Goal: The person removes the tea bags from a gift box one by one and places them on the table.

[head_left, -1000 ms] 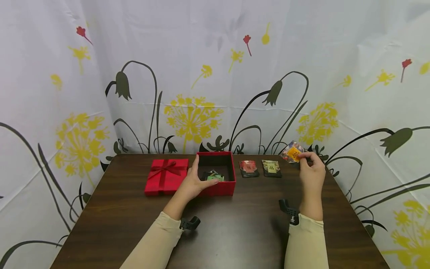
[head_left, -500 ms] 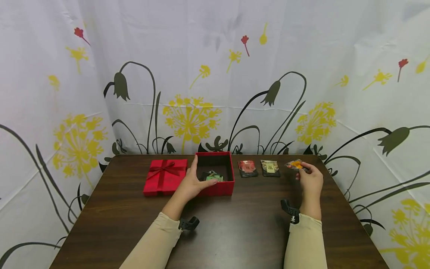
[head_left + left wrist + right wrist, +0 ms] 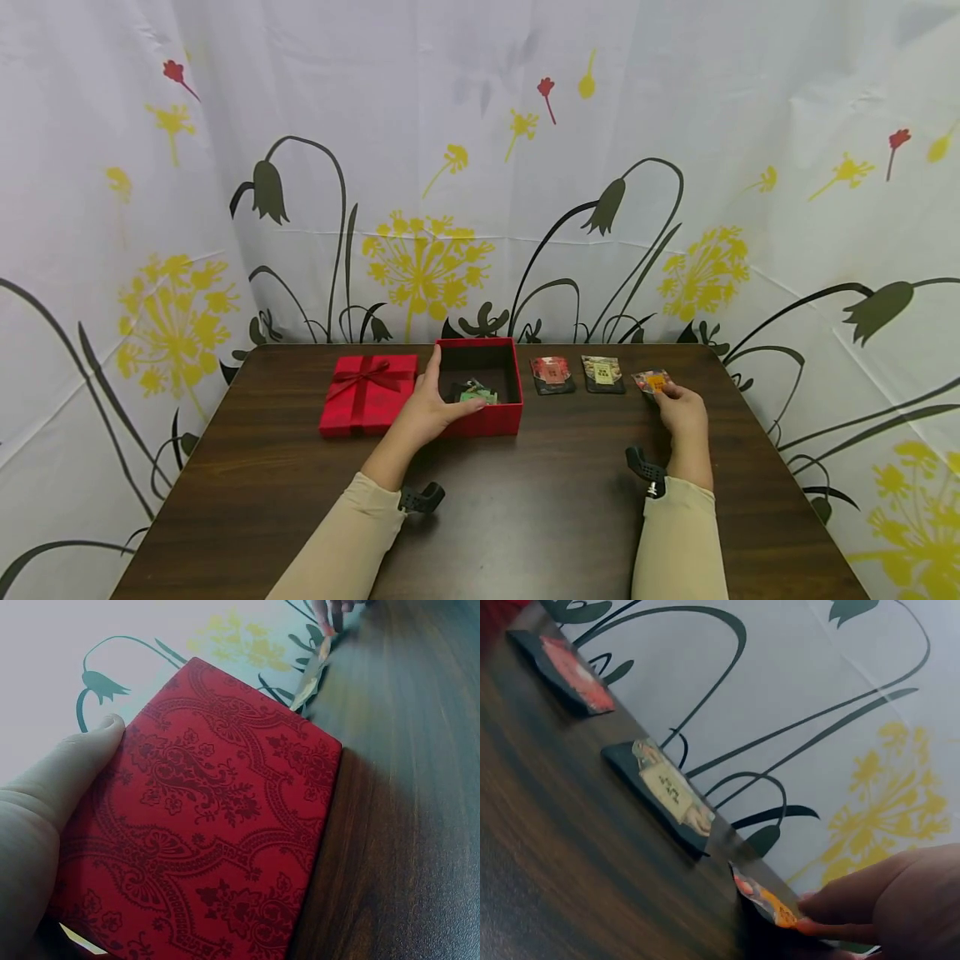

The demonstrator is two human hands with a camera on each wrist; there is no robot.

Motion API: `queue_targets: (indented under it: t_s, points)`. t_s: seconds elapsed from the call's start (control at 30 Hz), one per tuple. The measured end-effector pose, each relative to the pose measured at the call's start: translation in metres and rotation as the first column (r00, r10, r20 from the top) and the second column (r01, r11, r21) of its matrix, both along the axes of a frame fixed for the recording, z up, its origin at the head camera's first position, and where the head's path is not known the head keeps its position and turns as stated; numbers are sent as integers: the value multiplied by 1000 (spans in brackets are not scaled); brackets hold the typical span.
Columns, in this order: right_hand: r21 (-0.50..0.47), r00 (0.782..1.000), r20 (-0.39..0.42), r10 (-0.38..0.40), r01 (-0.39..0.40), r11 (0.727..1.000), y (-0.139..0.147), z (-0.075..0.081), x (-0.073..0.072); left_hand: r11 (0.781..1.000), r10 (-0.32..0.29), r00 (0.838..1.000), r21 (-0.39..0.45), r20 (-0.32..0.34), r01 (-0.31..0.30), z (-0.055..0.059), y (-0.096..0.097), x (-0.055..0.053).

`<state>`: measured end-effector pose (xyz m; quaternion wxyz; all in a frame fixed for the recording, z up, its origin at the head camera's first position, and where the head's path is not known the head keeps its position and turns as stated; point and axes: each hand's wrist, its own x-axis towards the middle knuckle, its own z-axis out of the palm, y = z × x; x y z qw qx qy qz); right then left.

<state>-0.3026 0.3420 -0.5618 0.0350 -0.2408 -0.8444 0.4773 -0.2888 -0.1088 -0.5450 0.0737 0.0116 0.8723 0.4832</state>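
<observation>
My left hand [image 3: 432,406] holds the red gift box [image 3: 505,422] at its near left corner, thumb along the front rim and the other fingers at the left side. In the left wrist view, the thumb [image 3: 82,754] lies at the top edge of the patterned box wall [image 3: 202,817]. Green and dark small packets [image 3: 478,393] lie inside. At the right, my right hand [image 3: 684,411] pinches the near right edge of a small sachet with an orange label [image 3: 654,381], low at the table top. In the right wrist view this sachet [image 3: 769,901] is tilted, its underside dark.
A red sachet [image 3: 552,375] and a yellow-labelled sachet [image 3: 603,374] lie in a row between the box and my right hand. Left of the box lies the red lid with a ribbon bow [image 3: 367,392]. A flowered curtain [image 3: 480,167] hangs behind the brown table [image 3: 525,517].
My right hand has lowered the orange-labelled sachet from above the table's back edge to the table top, right of the other two sachets. The left hand stays at the box.
</observation>
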Motion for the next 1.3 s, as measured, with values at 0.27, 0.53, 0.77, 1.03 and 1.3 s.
queue_targets:
  t_s: [0.27,0.53,0.77,1.03,1.3]
  points:
    - [124,999,30,19,-22,992,2,-3,0,1000,-1,1000,6,-2,1,0,0,0]
    - [201,990,-138,32,-3,980,0,-13,-5,1000,2,1000,20,11,-2,-3,-1,1]
    - [226,985,6,173,-170,959,2,-16,-9,1000,-3,1000,26,10,2,-3,-1,-1]
    - [223,978,53,204,-210,952,3,-17,-12,1000,-8,1000,15,7,8,-1,-1,-2]
    - [204,978,54,203,-209,956,4,-17,-13,1000,-4,1000,21,17,4,-1,0,-2]
